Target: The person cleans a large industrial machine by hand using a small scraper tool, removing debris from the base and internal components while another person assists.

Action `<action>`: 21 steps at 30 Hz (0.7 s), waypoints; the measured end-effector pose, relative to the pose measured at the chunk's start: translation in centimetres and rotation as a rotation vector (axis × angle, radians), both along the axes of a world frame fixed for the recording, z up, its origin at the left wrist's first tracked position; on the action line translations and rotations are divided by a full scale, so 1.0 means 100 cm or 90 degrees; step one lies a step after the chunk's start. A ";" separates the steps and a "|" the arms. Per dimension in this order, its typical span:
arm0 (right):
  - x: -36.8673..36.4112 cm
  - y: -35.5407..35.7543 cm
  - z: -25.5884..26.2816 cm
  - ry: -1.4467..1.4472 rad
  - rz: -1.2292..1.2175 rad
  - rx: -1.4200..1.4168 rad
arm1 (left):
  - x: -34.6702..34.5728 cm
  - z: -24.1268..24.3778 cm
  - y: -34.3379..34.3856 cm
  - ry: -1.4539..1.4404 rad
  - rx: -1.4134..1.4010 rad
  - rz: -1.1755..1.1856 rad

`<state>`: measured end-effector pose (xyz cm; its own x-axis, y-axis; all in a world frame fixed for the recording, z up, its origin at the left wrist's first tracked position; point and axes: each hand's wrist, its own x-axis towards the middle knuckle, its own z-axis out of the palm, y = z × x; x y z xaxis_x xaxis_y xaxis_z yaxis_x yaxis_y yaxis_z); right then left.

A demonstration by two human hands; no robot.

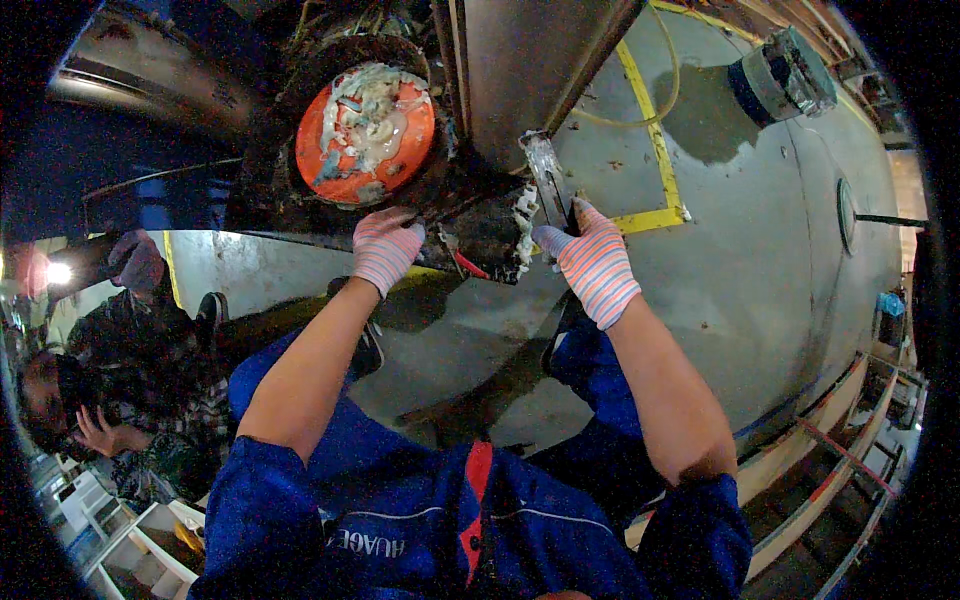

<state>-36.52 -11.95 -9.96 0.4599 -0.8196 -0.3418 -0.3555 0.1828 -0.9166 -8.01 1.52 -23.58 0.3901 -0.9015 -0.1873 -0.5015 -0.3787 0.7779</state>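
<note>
My left hand (388, 244), in a striped knit glove, rests with bent fingers at the lower edge of a dark, dirty machine part, just below an orange round disc (365, 135) smeared with whitish paste. In my right hand (592, 259), gloved alike, is the lower end of a flat metal piece (550, 176), its surface coated with whitish residue. Between both hands juts a dark block (487, 229) whose right edge carries lumpy white material. Whether my left fingers grip anything is hidden.
A large metal panel (517, 60) rises ahead. Yellow tape (652, 220) marks the floor. A tape-wrapped container (784, 79) stands at upper right beside a dark stain, with a thin hose (675, 71) nearby. Another person (135, 360) is close at left. Curved rails (817, 457) lie lower right.
</note>
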 end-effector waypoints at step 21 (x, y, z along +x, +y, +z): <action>-0.002 0.008 0.010 0.015 0.043 0.030 | -0.042 0.071 0.016 -0.339 0.221 -0.041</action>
<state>-36.75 -11.16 -8.96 0.5052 -0.7697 -0.3904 -0.3898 0.2001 -0.8989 -12.25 3.12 -16.52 0.4566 -0.8483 -0.2682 -0.8159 -0.5194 0.2538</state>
